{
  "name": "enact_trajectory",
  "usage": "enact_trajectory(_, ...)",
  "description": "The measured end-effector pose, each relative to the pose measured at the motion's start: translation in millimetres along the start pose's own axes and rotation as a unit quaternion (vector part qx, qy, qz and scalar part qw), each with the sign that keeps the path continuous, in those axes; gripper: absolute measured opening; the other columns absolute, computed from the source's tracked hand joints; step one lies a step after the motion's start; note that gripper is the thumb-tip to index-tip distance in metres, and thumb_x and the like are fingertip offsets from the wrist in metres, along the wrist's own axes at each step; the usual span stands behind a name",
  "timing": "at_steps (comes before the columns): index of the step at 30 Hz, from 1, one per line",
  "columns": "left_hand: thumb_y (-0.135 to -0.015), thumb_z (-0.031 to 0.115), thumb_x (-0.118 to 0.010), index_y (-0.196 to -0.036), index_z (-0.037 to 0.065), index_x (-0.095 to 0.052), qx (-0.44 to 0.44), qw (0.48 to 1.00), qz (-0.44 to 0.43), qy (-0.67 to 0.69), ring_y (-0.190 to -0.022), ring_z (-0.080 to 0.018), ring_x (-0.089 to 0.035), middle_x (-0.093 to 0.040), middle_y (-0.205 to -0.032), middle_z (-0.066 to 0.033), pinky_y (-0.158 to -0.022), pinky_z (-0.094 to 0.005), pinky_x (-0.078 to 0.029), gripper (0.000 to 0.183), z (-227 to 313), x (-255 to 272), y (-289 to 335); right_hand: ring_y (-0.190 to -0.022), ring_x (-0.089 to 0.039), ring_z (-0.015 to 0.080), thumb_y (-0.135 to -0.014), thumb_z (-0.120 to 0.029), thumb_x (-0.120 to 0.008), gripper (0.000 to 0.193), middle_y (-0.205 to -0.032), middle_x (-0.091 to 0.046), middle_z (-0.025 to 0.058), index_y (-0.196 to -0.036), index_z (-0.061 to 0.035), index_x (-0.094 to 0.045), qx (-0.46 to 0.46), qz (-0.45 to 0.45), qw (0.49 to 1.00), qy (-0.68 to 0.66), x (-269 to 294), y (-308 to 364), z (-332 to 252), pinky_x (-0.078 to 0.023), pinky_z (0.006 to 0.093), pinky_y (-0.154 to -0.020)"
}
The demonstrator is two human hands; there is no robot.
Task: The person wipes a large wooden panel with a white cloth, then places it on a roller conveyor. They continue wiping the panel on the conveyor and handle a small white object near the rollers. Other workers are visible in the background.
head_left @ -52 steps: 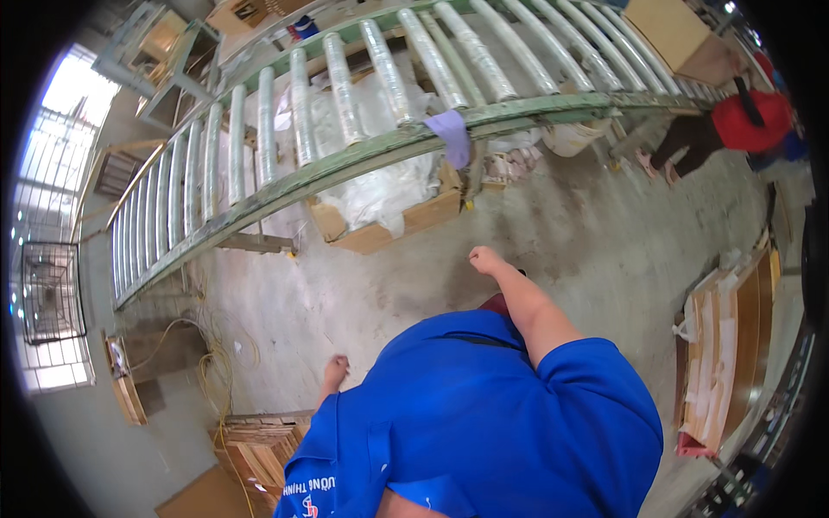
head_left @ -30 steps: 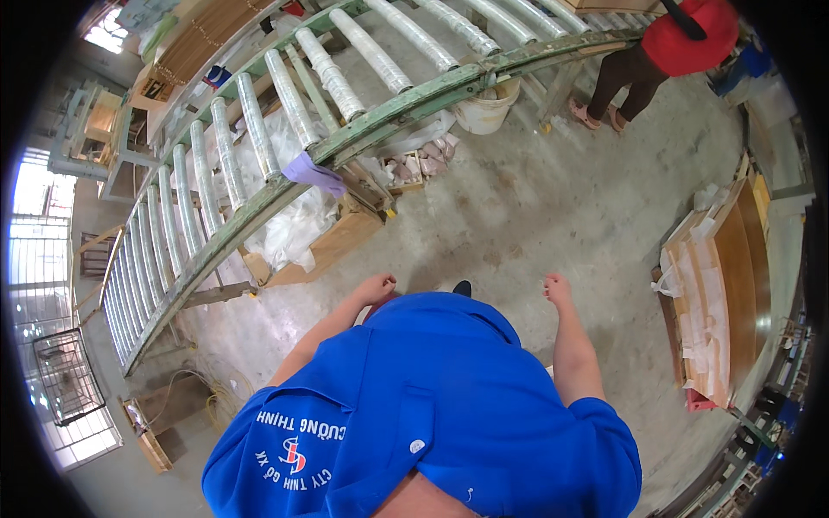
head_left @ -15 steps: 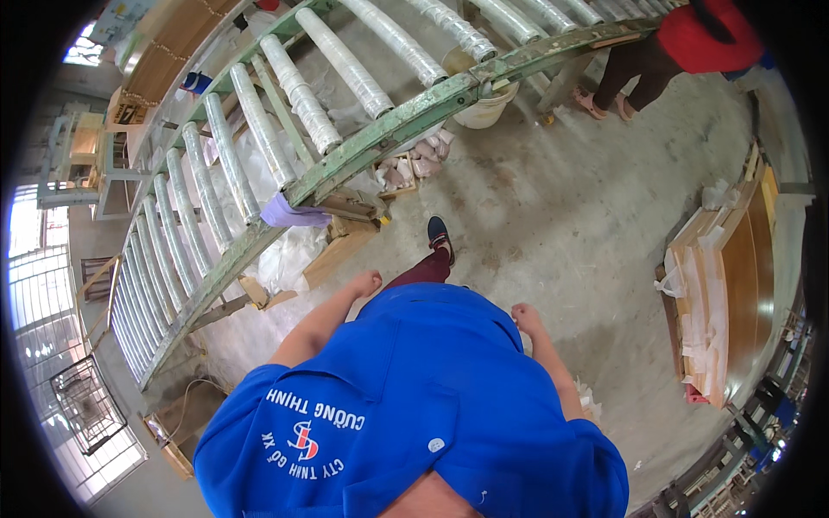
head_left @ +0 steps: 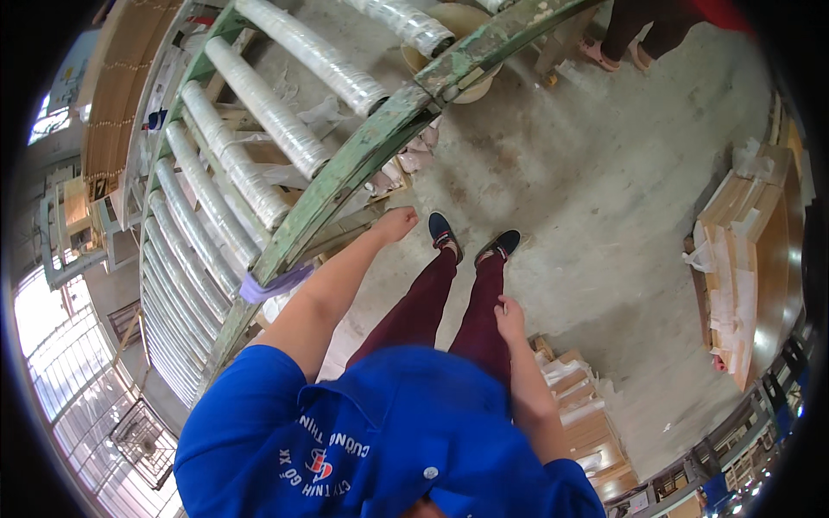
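My left hand (head_left: 397,224) hangs in the air beside the green roller conveyor (head_left: 350,160), just left of my dark shoes. Its fingers are curled together, and nothing shows in them. My right hand (head_left: 511,318) hangs next to my right thigh, with its fingers loosely bent, a little apart and holding nothing. Silvery, film-wrapped rollers (head_left: 268,104) span the conveyor frame. A purple cloth (head_left: 275,283) is draped over the frame's near rail, close to my left forearm.
Stacked wooden panels (head_left: 734,250) with white wrapping stand at the right. More panels (head_left: 587,423) lie low behind my right arm. A round tub (head_left: 471,82) sits partly under the conveyor. Another person's legs (head_left: 648,30) are at the far right, on the concrete floor (head_left: 596,190).
I have stepped forward along the conveyor, and both my shoes now show. My left arm has swung forward, and my right hand now hangs by my thigh. The panels behind my right arm have come into view.
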State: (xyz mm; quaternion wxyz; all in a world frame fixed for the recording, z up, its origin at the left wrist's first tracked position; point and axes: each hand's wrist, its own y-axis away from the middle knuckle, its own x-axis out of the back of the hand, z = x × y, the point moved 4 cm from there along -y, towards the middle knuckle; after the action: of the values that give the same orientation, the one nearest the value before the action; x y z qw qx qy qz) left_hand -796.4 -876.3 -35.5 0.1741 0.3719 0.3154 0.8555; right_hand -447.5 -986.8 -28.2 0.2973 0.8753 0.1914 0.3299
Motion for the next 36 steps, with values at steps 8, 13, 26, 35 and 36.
enact_trajectory(8, -0.082, 0.034, -0.055, -0.080, 0.002, -0.058, 0.004, 0.995, -0.069, -0.075, -0.072, -0.0314, -0.059, -0.060, -0.076, -0.0172, -0.065, -0.0392, -0.044, 0.033, 12, -52, -131, -0.116, -0.042, 0.0302, -0.077, -0.016, -0.058, 0.042, -0.124, -0.048, 0.0100, -0.119, -0.0127, -0.050, -0.096, -0.030, 0.993, 0.067, -29, -44, 39, -0.035, 0.0466, -0.094)
enact_trajectory(13, -0.081, 0.024, -0.054, -0.087, 0.005, -0.056, 0.031, 0.998, -0.053, -0.027, -0.081, -0.0338, -0.059, -0.062, -0.082, -0.0168, -0.071, -0.0421, -0.046, 0.021, -34, -84, -196, -0.118, -0.040, 0.0303, -0.077, -0.016, -0.057, 0.044, -0.125, -0.047, 0.0103, -0.121, -0.0122, -0.049, -0.102, -0.051, 0.992, 0.061, -36, -56, 63, -0.033, 0.0466, -0.096)
enact_trajectory(26, -0.080, 0.018, -0.052, -0.093, 0.005, -0.057, -0.009, 0.981, 0.018, -0.195, -0.082, -0.0338, -0.058, -0.061, -0.084, -0.0167, -0.074, -0.0401, -0.046, 0.019, -148, -97, -353, -0.109, -0.047, 0.0327, -0.075, -0.011, -0.057, 0.031, -0.109, -0.057, 0.0136, -0.105, -0.0026, -0.057, -0.119, 0.003, 0.992, -0.035, -9, -102, 74, -0.035, 0.0411, -0.095)
enact_trajectory(35, -0.077, 0.016, -0.050, -0.119, 0.016, -0.048, 0.042, 0.930, 0.091, -0.353, -0.107, -0.0336, -0.049, -0.049, -0.123, -0.0099, -0.089, -0.0433, -0.043, 0.042, -153, -58, -478, -0.109, -0.046, 0.0339, -0.076, -0.007, -0.054, 0.026, -0.110, -0.055, 0.0151, -0.100, -0.0005, -0.056, -0.148, 0.025, 0.987, -0.064, 15, -121, 86, -0.033, 0.0434, -0.096)
enact_trajectory(36, -0.077, 0.015, -0.050, -0.122, 0.017, -0.047, 0.061, 0.926, 0.095, -0.361, -0.112, -0.0332, -0.046, -0.046, -0.128, -0.0085, -0.091, -0.0434, -0.042, 0.045, -160, -50, -490, -0.109, -0.046, 0.0342, -0.076, -0.007, -0.053, 0.026, -0.110, -0.055, 0.0152, -0.100, -0.0004, -0.056, -0.153, 0.027, 0.986, -0.062, 18, -121, 90, -0.032, 0.0436, -0.096)
